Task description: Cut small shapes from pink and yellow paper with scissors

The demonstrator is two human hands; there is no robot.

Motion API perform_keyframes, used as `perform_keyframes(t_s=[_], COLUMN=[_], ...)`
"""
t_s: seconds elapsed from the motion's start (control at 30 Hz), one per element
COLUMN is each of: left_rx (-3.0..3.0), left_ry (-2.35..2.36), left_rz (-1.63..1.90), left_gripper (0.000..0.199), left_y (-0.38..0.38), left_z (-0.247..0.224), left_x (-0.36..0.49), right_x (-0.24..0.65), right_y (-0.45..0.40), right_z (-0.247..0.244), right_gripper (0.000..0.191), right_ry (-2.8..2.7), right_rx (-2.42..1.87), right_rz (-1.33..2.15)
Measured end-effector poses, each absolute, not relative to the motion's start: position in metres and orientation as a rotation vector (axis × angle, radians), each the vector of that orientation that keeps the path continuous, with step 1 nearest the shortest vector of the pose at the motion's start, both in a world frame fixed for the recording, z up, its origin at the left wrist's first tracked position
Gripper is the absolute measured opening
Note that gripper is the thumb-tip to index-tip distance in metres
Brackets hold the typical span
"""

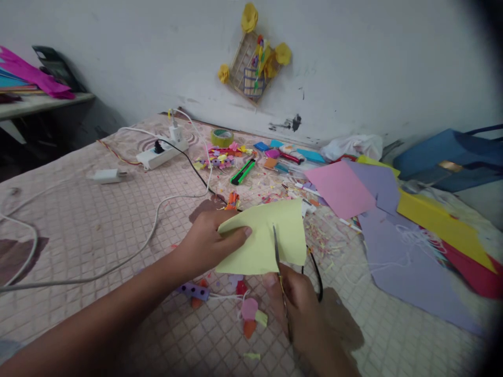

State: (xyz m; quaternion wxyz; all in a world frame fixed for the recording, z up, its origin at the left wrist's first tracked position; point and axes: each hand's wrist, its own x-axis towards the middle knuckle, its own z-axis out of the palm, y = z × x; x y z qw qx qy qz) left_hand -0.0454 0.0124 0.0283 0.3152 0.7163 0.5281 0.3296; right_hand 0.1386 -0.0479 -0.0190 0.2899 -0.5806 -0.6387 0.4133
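- Pinches a pale yellow sheet [261,248] by its left part with the left hand [220,241], pressing the thumb flat on top, with the other fingers largely hidden beneath.
- Grips scissors [277,254] in the right hand [301,293], curled closely around the handles; cannot tell which fingers pass through the loops.
- Lays a blade over the sheet, to the right of the left thumb, crossing the edge nearest the right hand; cannot tell how far the blades part, with only one showing clearly.
- Holds the sheet up above the patterned cloth [98,230], to the right of the left hand and just beyond the right.
- Shows an orange object [232,201] just beyond the left hand, then a green cutter [243,172] and a tape roll [222,138] farther off.
- Has a purple dotted strip [194,291] just below the left wrist, and a pink paper disc [249,309] to the left of the right hand.
- Includes a power strip [163,154] beyond and left of the left hand.
- Spreads a pink sheet [340,188] and a lilac sheet [412,272] out to the right of the right hand.
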Motion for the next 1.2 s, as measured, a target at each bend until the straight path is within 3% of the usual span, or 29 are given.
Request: perform_keyframes(t_s=[0.27,0.67,1.2], left_rx=[1.863,1.873,1.809], left_ry=[1.406,1.344,1.286], left_rz=[0.871,0.830,0.807], left_gripper=[0.024,0.024,0.024], left_y=[0.0129,0.0109,0.0081], left_z=[0.0257,0.0212,0.0207], left_x=[-0.0456,-0.0408,-0.0370], right_x=[0.1439,0.1414,0.1411], right_y=[-0.0458,-0.0433,-0.0428], right_z=[-0.0248,-0.0240,-0.0212], right_gripper=[0.035,0.048,0.045], right_ry=[-1.764,-1.730,-1.737], right_rx=[-1.504,-1.495,-1.463], right_rz=[1.128,1.151,1.159])
